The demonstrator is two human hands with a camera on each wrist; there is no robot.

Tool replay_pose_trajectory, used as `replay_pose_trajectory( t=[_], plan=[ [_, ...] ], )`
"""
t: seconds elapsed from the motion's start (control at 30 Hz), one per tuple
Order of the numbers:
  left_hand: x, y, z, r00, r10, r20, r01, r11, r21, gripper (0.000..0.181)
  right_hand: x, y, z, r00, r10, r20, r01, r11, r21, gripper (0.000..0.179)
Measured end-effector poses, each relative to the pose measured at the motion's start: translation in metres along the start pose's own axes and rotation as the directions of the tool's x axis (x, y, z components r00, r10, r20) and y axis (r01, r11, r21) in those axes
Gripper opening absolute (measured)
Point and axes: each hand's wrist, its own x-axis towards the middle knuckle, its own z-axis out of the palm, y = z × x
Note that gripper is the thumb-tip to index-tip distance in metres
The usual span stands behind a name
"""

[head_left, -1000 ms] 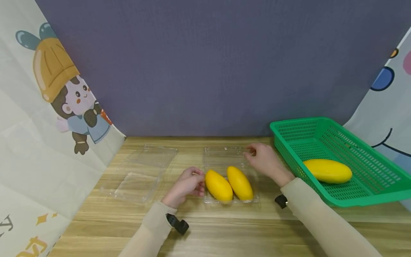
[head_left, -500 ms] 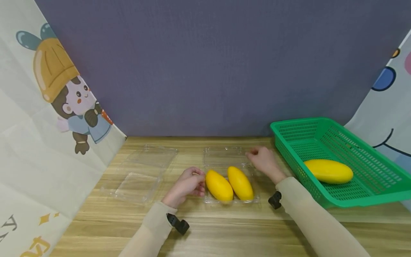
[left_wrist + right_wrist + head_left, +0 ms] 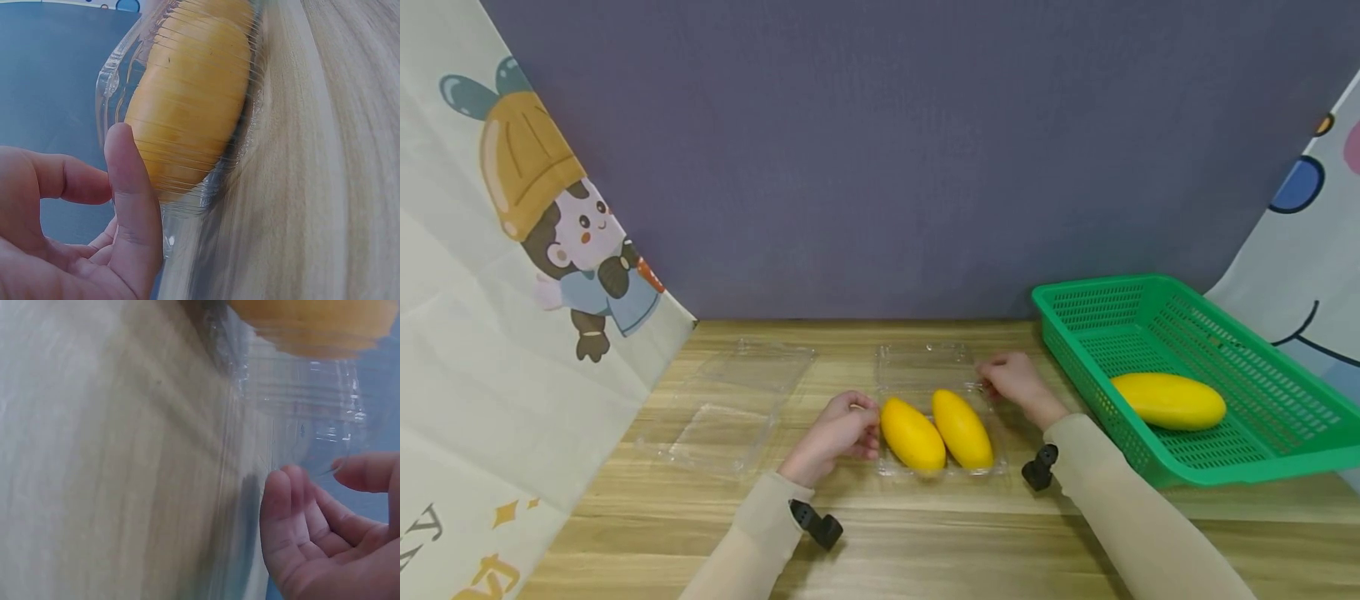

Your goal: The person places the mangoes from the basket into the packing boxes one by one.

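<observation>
Two yellow mangoes, the left mango (image 3: 913, 434) and the right mango (image 3: 962, 429), lie side by side in the base of a clear plastic clamshell box (image 3: 940, 468). Its lid (image 3: 925, 365) lies folded back flat behind them. My left hand (image 3: 838, 433) pinches the base's left rim between thumb and index finger, close beside the left mango (image 3: 194, 94). On the other side, my right hand (image 3: 1017, 385) has thumb and fingertips at the clear plastic edge near the hinge. In the right wrist view the thumb (image 3: 369, 472) and fingers (image 3: 278, 500) close around that thin edge.
At the right stands a green perforated basket (image 3: 1075, 358) holding one more yellow mango (image 3: 1172, 401). A second clear clamshell box (image 3: 722, 429) lies opened out on the left of the wooden table (image 3: 925, 550). A dark panel (image 3: 865, 167) rises behind the table.
My right hand has slid toward me along the box's right side, from beside the lid to near the hinge. The left hand and the mangoes have stayed in place.
</observation>
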Motion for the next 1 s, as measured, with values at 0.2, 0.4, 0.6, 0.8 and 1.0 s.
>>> replay_pose_trajectory(
  t=[0.2,0.4,0.6,0.8,1.0],
  plan=[
    [0.0,0.0,0.0,1.0,0.002,0.0,-0.002,1.0,0.0,0.026,-0.001,-0.001,-0.003,1.0,0.003,0.013,-0.004,0.998,0.061,0.031],
    [0.001,-0.001,-0.001,1.0,0.0,-0.005,0.0,1.0,0.0,0.025,-0.005,-0.005,-0.005,1.0,-0.025,-0.007,0.025,0.998,0.065,0.032],
    [0.002,-0.002,-0.001,1.0,-0.017,-0.009,0.017,1.0,-0.005,0.023,-0.009,-0.009,-0.005,0.997,-0.061,-0.037,0.066,0.988,0.137,0.032],
    [0.002,-0.003,-0.001,1.0,-0.015,-0.007,0.015,1.0,-0.016,0.023,-0.015,-0.011,-0.007,0.995,-0.09,-0.05,0.099,0.975,0.197,0.027],
    [0.002,-0.002,0.0,1.0,-0.012,-0.011,0.012,1.0,-0.016,0.023,-0.024,-0.014,-0.012,0.99,-0.124,-0.069,0.133,0.981,0.139,0.025]
  ],
)
